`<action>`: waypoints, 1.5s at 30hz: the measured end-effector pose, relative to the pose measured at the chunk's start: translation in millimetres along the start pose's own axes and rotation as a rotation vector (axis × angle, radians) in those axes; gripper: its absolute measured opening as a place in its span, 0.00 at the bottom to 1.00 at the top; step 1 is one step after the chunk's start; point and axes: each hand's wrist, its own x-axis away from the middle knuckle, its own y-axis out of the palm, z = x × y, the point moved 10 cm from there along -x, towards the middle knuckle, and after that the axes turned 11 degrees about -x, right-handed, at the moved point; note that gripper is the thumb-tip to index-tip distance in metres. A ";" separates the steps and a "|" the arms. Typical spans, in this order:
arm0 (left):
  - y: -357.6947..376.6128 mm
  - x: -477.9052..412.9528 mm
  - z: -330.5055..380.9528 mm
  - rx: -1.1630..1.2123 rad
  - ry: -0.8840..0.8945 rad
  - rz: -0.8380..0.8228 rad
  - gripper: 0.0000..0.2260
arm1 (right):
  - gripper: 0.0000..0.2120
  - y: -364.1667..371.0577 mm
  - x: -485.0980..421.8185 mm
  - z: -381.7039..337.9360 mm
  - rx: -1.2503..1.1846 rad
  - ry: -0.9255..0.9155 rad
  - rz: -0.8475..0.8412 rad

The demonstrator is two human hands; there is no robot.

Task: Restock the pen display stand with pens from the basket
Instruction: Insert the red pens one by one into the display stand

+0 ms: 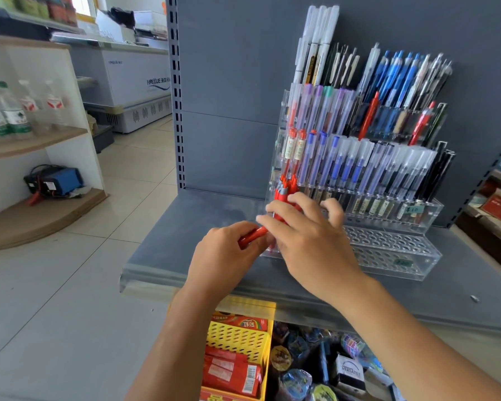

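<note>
A clear acrylic pen display stand (394,247) sits on the grey shelf (185,241), with tiers of red, blue, purple and black pens. My right hand (307,235) grips a bunch of red pens (285,192) upright at the stand's lower left corner. My left hand (226,253) pinches a single red pen (253,235), which lies nearly flat and points toward the bunch. A yellow basket (237,340) stands below the shelf with red packets in it.
The stand's two lowest tiers (388,241) have open holes. Below the shelf lie assorted packaged goods (315,369). A wooden shelf unit with water bottles (9,111) stands to the left across a tiled floor. A freezer (133,82) sits further back.
</note>
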 end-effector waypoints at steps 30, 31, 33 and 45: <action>-8.5 -1.2 -8.8 -0.011 -0.111 0.060 0.16 | 0.33 -2.5 4.5 85.4 -1.011 0.758 0.375; -8.4 -1.2 -9.0 -0.014 -0.109 0.061 0.17 | 0.38 -1.6 3.9 84.2 -1.019 0.747 0.367; -7.8 -1.6 -9.4 -0.018 -0.108 0.059 0.18 | 0.44 -0.5 2.2 82.3 -1.039 0.719 0.364; -5.6 -2.8 -9.9 -0.052 -0.111 0.054 0.17 | 0.46 2.5 -2.7 77.6 -1.020 0.653 0.347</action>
